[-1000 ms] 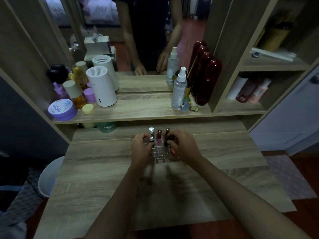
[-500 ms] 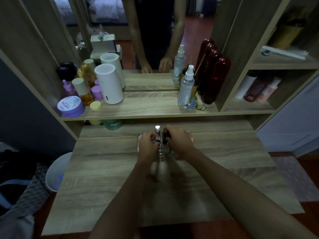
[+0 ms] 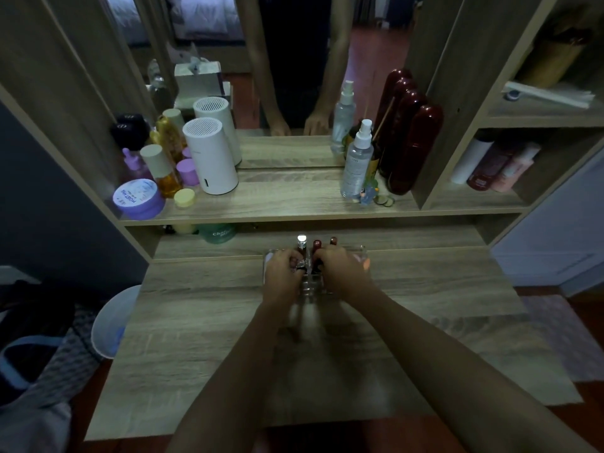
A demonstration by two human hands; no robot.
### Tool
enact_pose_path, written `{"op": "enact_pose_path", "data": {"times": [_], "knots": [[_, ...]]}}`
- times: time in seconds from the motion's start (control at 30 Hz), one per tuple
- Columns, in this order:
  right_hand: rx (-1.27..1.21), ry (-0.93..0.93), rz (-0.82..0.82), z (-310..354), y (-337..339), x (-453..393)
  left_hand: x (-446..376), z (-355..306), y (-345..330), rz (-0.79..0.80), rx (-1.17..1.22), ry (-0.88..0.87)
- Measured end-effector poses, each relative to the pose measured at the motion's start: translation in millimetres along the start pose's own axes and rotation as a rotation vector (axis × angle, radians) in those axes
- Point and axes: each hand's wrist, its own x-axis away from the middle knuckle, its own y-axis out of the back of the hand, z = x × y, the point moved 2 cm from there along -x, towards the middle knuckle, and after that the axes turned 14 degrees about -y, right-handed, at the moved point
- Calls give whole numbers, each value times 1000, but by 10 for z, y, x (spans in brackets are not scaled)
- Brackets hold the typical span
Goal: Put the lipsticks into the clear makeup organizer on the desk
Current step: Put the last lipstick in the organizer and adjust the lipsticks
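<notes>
Desk (image 3: 228,322) is wide bare wood, with the organizer (image 3: 359,253) sitting at its far edge just under the shelf (image 3: 294,204), so a shove forward could jam it against the shelf lip or slide it sideways on the smooth top. Organizer is light clear plastic, mostly hidden by both hands; if either hand presses down off-centre it could tip and dump what's loaded. Left hand (image 3: 282,273) is curled over the organizer's left part, fingers closed round a dark tube with a silver band, likely a lipstick, but can't tell for sure whether it's pinched or just steadied. Right hand (image 3: 340,273) is curled over the middle, fingers bent toward the red tube; whether it has hold of anything can't be told, fingertips hidden. Three lipsticks stand upright in the back slots: silver cap (image 3: 301,240), red one (image 3: 316,245), brown one (image 3: 333,240). They stick up well above the rim, close together, so knuckles brushing one while seating another could knock a neighbour crooked or out. Dim light and clear walls make slot edges hard to see; a tube could miss its cell and land between dividers or tilt. Motion blur near the organizer front, details there unclear.
</notes>
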Motion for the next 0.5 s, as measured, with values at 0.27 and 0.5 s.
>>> {"op": "enact_pose_path", "data": {"times": [0.27, 0.5], "knots": [[48, -18, 56, 9, -18, -46, -3, 9, -38, -27, 0, -7], [38, 11, 35, 6, -29, -40, -13, 25, -45, -38, 6, -4]]}}
